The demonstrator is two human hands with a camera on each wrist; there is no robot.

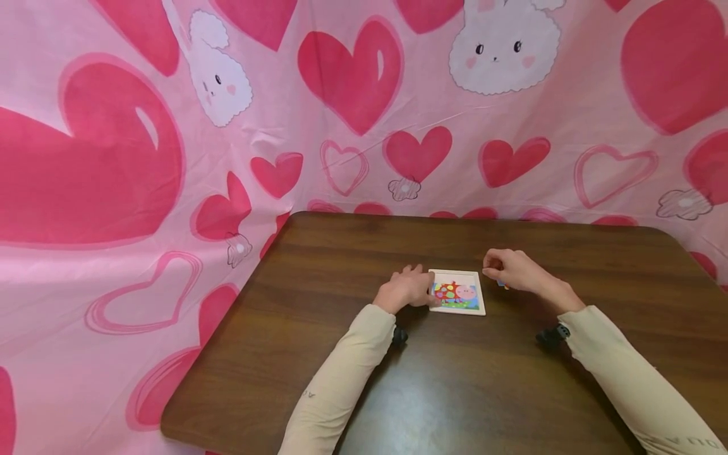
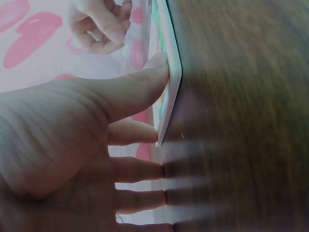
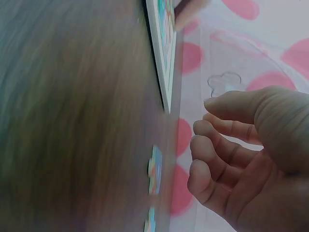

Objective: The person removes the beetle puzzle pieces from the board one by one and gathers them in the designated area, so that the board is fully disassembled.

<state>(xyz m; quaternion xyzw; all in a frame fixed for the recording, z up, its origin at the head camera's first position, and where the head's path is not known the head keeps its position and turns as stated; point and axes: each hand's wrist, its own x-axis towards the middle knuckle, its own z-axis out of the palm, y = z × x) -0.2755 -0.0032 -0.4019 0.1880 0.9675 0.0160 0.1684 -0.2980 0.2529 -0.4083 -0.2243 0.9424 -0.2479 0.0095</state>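
Beyond both grips and round to their left, a pink fabric hanging printed with red hearts and white rabbits (image 1: 421, 95) encloses the space, lightly creased. In front of it and beneath both grips spreads a dark brown wood-grain desk with rounded corners (image 1: 455, 366); a pale sheen lies on it nearer the person than the grips. Long cream sleeves (image 1: 341, 370) lead to the two bare hands, with a small black device (image 1: 550, 337) at the right wrist.

The left grip (image 1: 406, 287) is spread, fingers fairly straight and tips down on the desk, its thumb resting on the border of a flat, white-framed square picture board (image 1: 481, 297). The board lies between the grips, touching the left and just beside the right, showing a pink pig and red shape. Light thumb pressure should suffice to steady it without covering the picture.

The right grip (image 1: 516, 270) hangs loosely curled above the desk, nothing visibly held. Below its fingers lie two small, thin, multicoloured flat pieces (image 3: 155, 170). For lifting one, a low thumb-and-forefinger pinch on opposite edges seems best; pressing from above could make it skid. Checking its printed side before setting it flat would probably avoid forcing a poor fit.
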